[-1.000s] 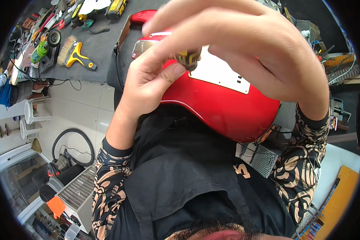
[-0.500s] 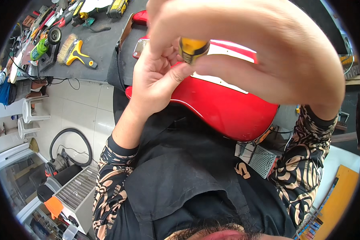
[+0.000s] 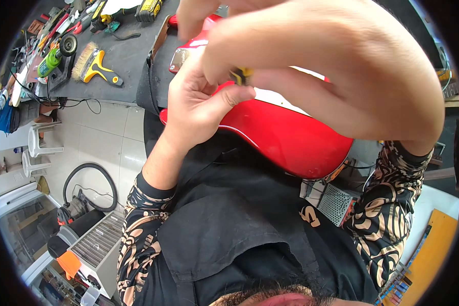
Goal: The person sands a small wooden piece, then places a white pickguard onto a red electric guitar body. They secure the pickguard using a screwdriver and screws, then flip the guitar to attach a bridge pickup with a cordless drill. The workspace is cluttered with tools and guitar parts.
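Note:
A red electric guitar body [image 3: 296,143] lies at the bench's near edge, with a white plate [image 3: 278,98] and a small metal plate [image 3: 179,60] on it. Above it, my right hand [image 3: 290,46] reaches across from the right, slightly blurred. Its thumb and fingers close round a yellow-and-black handle [image 3: 241,76], perhaps a screwdriver's; most of it is hidden. Just beneath, my left hand [image 3: 196,104] has its fingers curled and thumb pointing right, close to the handle's lower end. Whatever lies between the left fingers is covered.
On the dark bench [image 3: 137,58] at left lie a wide brush [image 3: 99,69], a green tool with a round wheel [image 3: 56,58] and several crowded hand tools. A dark strap [image 3: 149,89] hangs over the edge. A black hose [image 3: 89,168] curves on the tiled floor below.
My right hand has come slightly lower over my left hand, and less of the yellow-and-black handle shows. My left hand stays almost in place. The guitar body has hardly moved.

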### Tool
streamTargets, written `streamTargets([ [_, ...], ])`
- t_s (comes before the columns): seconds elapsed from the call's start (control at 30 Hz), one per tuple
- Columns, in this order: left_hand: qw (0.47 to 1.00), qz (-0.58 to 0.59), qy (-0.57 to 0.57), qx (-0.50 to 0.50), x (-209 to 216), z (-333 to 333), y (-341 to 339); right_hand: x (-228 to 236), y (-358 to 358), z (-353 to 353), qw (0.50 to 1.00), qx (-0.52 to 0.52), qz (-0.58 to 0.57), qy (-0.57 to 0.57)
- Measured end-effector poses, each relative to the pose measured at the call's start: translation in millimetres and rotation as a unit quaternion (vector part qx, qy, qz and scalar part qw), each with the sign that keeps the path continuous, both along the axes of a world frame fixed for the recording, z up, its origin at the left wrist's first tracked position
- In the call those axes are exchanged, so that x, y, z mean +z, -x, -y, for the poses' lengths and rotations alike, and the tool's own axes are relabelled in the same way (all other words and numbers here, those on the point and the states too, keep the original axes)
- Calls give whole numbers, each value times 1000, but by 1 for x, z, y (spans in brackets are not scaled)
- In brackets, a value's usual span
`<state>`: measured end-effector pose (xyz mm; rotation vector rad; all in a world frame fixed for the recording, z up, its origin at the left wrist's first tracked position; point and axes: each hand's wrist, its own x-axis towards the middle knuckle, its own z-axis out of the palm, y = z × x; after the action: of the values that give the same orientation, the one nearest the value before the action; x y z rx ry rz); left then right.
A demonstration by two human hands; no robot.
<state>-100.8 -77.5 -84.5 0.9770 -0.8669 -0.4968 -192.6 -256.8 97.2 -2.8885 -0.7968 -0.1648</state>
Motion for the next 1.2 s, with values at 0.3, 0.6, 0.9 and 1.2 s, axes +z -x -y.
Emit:
streamTargets([
  [0.3, 997, 71, 26, -14, 4, 8, -5, -5, -2, -2, 1000, 4, 0, 1],
  [0.6, 990, 120, 39, 55, 1, 11, -2, 4, 4, 4, 1000, -4, -1, 2],
  [0.9, 998, 52, 25, -20, 10, 1, -2, -3, 7, 2, 1000, -4, -3, 0],
  [1.2, 988, 137, 18, 75, 2, 12, 1, 0, 10, 6, 1000, -6, -12, -6],
])
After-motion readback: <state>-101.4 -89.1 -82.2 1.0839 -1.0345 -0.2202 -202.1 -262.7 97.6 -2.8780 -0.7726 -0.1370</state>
